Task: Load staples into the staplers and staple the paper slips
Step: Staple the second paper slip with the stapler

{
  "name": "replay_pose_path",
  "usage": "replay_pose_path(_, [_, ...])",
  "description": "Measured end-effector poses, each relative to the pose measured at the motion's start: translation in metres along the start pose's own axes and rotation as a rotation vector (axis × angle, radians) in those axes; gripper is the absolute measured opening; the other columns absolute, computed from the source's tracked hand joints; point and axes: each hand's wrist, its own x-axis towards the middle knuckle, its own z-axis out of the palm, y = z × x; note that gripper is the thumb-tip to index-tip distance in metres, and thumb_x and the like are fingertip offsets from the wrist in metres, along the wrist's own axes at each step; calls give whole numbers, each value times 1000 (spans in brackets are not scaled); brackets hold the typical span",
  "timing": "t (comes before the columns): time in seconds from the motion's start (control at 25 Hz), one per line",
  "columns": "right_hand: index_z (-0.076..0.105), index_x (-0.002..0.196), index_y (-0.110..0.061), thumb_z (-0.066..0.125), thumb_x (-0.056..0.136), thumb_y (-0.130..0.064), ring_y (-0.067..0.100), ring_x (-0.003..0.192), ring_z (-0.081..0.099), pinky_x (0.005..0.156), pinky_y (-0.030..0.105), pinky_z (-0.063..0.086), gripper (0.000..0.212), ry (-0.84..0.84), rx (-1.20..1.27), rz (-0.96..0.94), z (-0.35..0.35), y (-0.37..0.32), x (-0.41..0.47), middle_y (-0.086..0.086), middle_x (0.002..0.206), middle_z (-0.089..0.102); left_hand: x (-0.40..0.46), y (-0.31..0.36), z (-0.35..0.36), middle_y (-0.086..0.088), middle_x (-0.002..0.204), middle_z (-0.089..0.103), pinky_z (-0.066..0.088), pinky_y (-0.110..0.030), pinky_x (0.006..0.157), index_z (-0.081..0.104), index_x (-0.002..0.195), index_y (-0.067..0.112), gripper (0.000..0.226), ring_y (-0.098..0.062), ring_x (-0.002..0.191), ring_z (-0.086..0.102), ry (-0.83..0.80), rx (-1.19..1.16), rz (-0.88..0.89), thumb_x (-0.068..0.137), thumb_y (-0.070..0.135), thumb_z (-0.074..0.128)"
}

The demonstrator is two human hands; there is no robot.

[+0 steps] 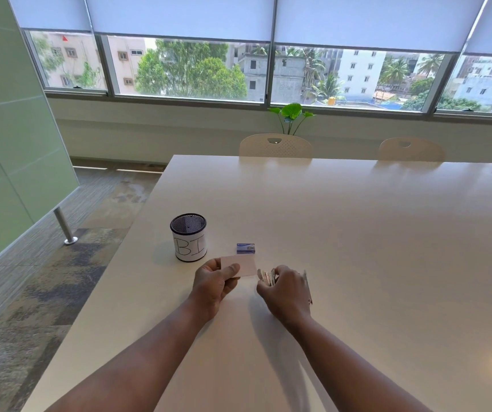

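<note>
pale paper slip (240,265) is pinched at its near edge in the left hand (213,282), held above the desk (357,233) with its free end offered toward the stapler (267,277), evidently for stapling. right hand (287,291) curls round the metal stapler; staple box (245,248) sits just beyond, mesh cup (189,240) further left.

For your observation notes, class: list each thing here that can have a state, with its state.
Left hand: pinches the slip.
Slip: held above the table, flat.
Right hand: grips the stapler.
Stapler: held, mostly hidden.
Staple box: on the table, looks closed.
Cup: upright.
</note>
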Motion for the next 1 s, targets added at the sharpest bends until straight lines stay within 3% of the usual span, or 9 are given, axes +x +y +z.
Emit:
replay_pose_path(0.2, [64, 85, -11, 61, 77, -40, 31, 85, 64, 66, 33, 40, 31, 22, -113, -24, 10, 1, 10, 10, 86, 69, 3, -2, -7, -14, 99, 74, 60, -24, 68, 66, 108, 1, 15, -22, 90, 71, -18, -23, -19, 93, -2, 65])
replay_pose_path(0.56, [62, 95, -10, 62, 81, -49, 32, 96, 64, 68, 34, 42, 42, -55, -131, 22, 6, -6, 12, 10, 99, 67, 3, -7, -7, -11, 91, 75, 59, -21, 65, 67, 105, 1, 12, -13, 74, 73, 4, 12, 43, 93, -3, 65])
replay_pose_path(0.72, [61, 116, -15, 53, 88, -41, 30, 102, 61, 76, 36, 45, 40, -1, -34, 24, -4, -16, 1, 5, 116, 61, 1, -6, -9, -12, 95, 76, 60, -22, 68, 67, 105, 1, 13, -16, 80, 75, -3, -12, 50, 94, -3, 63])
replay_pose_path(0.84, [64, 116, -21, 48, 92, -31, 22, 95, 64, 78, 34, 47, 31, -3, 146, 70, -19, -28, -5, 1, 106, 69, 1, -5, -10, -13, 97, 76, 60, -25, 72, 66, 106, 2, 14, -18, 86, 74, -17, -43, 34, 94, -5, 62])
replay_pose_path(1.0, [62, 100, -7, 49, 101, -35, 17, 53, 52, 51, 31, 38, 31, -262, 774, 338, -28, -37, -6, 6, 69, 62, -5, -2, -15, -11, 91, 76, 60, -29, 83, 66, 101, 3, 19, -24, 93, 68, -83, -36, 23, 91, -13, 60])
